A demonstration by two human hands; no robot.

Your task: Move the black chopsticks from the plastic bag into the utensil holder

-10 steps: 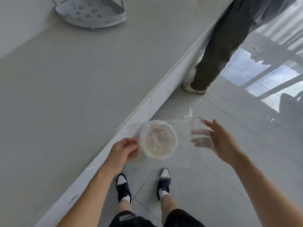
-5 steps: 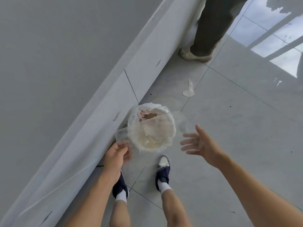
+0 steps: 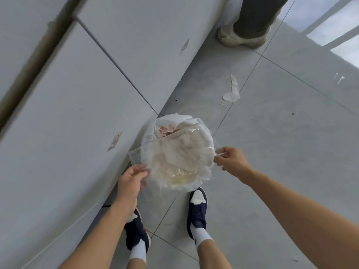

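Hands stretch clear plastic bag (image 3: 155, 152) above lined bin (image 3: 206, 136): left hand (image 3: 132, 181) pinches near corner, right hand (image 3: 232, 162) pinches opposite edge; chopsticks unseen.

No legible text, seemingly.

Home kitchen corner: grey cabinet fronts (image 3: 81, 113), tiled floor (image 3: 281, 152), lined bin (image 3: 174, 158).

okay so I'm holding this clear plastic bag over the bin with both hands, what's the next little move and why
Probably let go so the bag drops in. The clear plastic bag looks empty, no chopsticks show in it, and the left hand and right hand pinch its edges right over the open lined bin.
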